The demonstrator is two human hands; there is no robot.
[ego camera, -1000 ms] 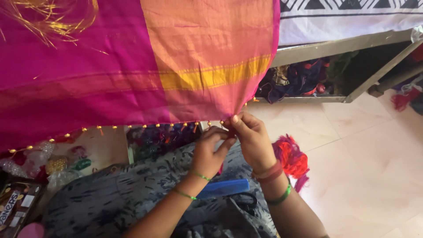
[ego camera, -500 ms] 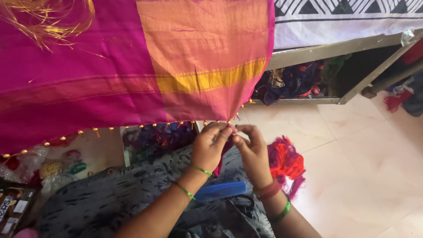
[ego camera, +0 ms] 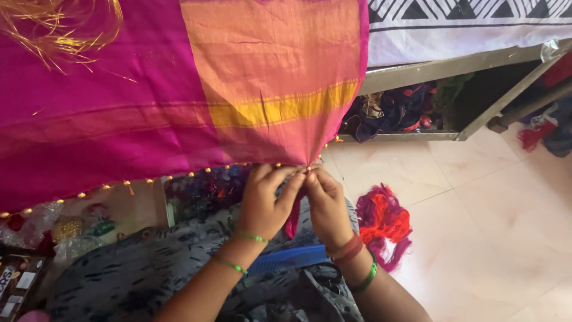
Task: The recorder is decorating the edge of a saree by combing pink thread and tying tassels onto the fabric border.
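Note:
A magenta and orange saree cloth [ego camera: 179, 89] with a yellow band hangs across the top, its lower hem lined with small gold beads [ego camera: 208, 170]. My left hand [ego camera: 265, 203] and my right hand [ego camera: 325, 206] meet at the hem near its right corner, fingertips pinching the edge. A strand of magenta thread [ego camera: 292, 217] hangs down between the two hands. Both wrists wear green bangles; the right also has a reddish one. A blue comb [ego camera: 286, 259] lies on my grey patterned lap, partly hidden by my forearms.
A bundle of red and magenta thread [ego camera: 384, 223] lies on the pale tiled floor at right. A metal bed frame [ego camera: 453, 59] with a patterned white sheet stands behind, clothes stuffed under it. Packets and beads [ego camera: 65, 229] clutter the left.
My hands have risen to the hem and closed together on its edge. The view has shifted slightly, so the cloth corner sits further left.

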